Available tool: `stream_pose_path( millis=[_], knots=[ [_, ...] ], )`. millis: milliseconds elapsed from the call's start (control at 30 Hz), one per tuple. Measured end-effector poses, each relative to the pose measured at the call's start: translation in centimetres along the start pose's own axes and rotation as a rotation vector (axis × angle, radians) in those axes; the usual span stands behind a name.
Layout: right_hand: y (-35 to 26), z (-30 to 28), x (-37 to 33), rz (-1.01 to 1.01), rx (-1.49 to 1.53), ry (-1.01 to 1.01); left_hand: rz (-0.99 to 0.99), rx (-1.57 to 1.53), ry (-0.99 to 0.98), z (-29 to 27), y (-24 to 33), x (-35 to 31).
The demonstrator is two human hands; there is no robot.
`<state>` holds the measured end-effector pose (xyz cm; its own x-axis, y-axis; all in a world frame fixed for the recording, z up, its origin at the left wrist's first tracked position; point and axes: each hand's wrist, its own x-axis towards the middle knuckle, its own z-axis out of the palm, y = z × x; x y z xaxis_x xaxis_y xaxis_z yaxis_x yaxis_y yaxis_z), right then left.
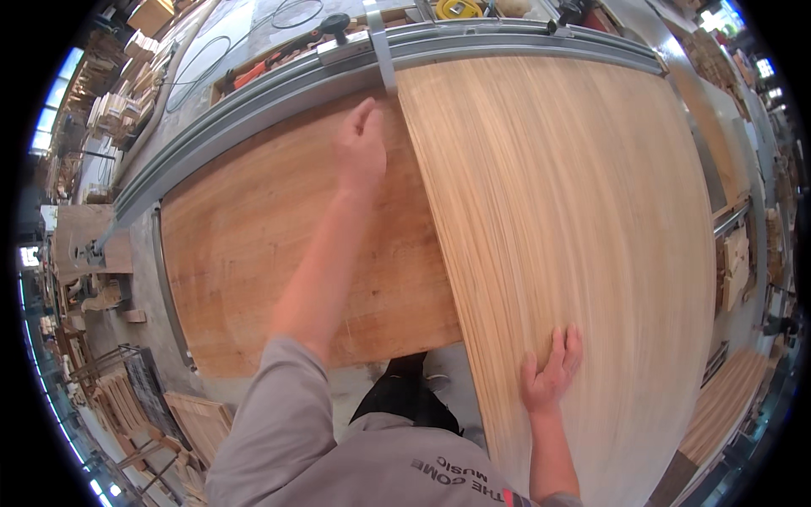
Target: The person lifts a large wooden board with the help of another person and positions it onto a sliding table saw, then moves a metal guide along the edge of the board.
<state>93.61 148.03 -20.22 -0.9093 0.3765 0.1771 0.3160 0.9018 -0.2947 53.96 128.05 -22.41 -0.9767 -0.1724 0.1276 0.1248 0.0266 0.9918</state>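
Observation:
A large pale wood-grain panel (557, 211) lies on the right side of the work table, its left edge running toward me. My right hand (553, 372) rests on the near part of this panel, palm down with fingers stretched out. My left hand (361, 148) is above the brown wooden table board (279, 245), left of the panel's edge and slightly blurred. Its fingers are curled closed, and nothing shows in them. Just beyond it, an upright metal stop (381, 51) on the rail meets the panel's far left corner.
A long grey metal rail (245, 122) spans the table's far side, carrying a clamp with a black knob (335, 25). Behind it sit a yellow tape measure (457, 8) and an orange-handled tool (251, 74). Stacked timber (127, 106) stands at left, striped boards (728, 406) at right.

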Motion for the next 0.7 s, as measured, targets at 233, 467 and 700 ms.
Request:
stream_pose_path(
  millis=[233,467,700],
  knots=[
    [-0.7,0.1,-3.0,-0.08,0.02,0.092,-0.195,-0.036,-0.099,-8.3,1.8,-23.8],
    [-0.3,-2.7,-17.4,-0.098,0.085,-0.022,-0.397,0.098,-0.404,-19.6,1.5,-45.5],
    [-0.4,-9.8,-41.2,0.056,0.01,0.003,-0.173,0.586,-0.782,-31.9,-1.0,-57.1]
  ],
)
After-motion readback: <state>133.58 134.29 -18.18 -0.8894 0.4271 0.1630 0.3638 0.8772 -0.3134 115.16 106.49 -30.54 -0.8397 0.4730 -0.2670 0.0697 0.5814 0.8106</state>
